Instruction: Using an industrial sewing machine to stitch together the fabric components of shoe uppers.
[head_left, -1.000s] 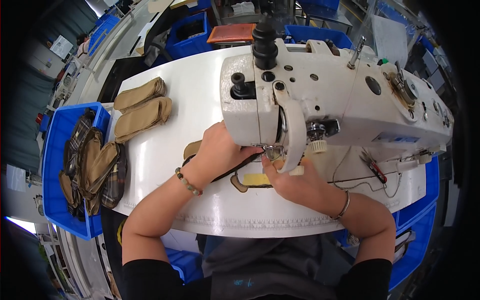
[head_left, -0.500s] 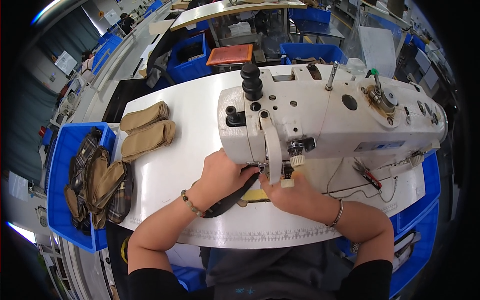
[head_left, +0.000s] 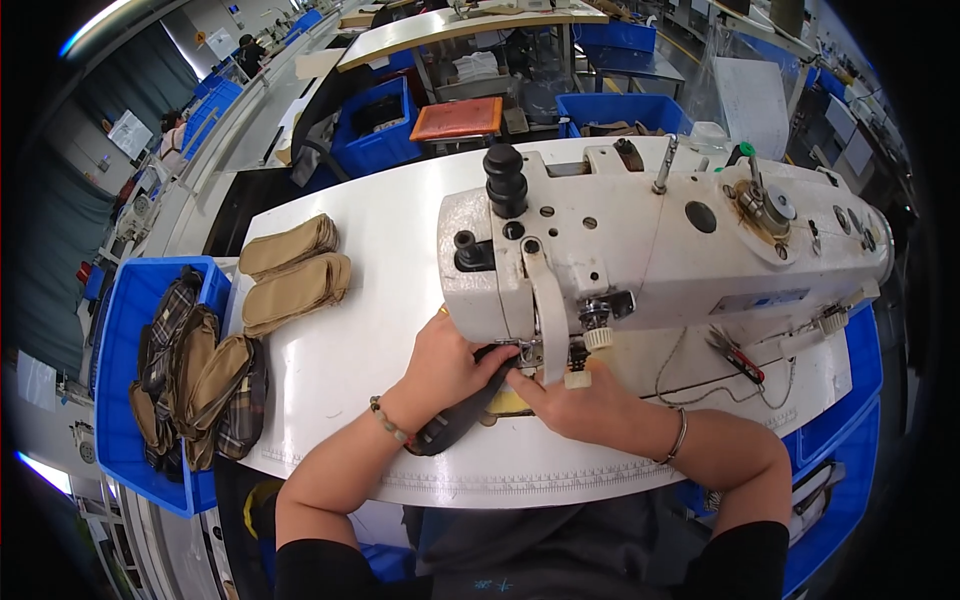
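Observation:
At the needle area of a white sewing machine (head_left: 670, 235), my two hands work on a dark, curved fabric piece (head_left: 462, 425). My left hand (head_left: 450, 365) closes on it left of the presser foot (head_left: 527, 352), thumb laid over the fabric. My right hand (head_left: 580, 402) is closed too, its index fingertip against the fabric's edge just in front of the foot. Part of the right fingers is hidden behind the machine's white lever (head_left: 549, 320). The fabric's lower end bends down toward my left wrist. Under the machine head, its far end cannot be seen.
Two stacks of tan fabric pieces (head_left: 295, 290) lie on the white table (head_left: 385, 240) at left. A blue bin (head_left: 115, 400) holds plaid and tan pieces beside it. Red-handled thread snips (head_left: 737, 357) and a loose cord (head_left: 670, 397) lie at right. More blue bins (head_left: 375, 135) stand behind.
The dark piece's lower end has swung slightly toward me and to the right. My left forearm has shifted right with it. Both hands stay by the presser foot.

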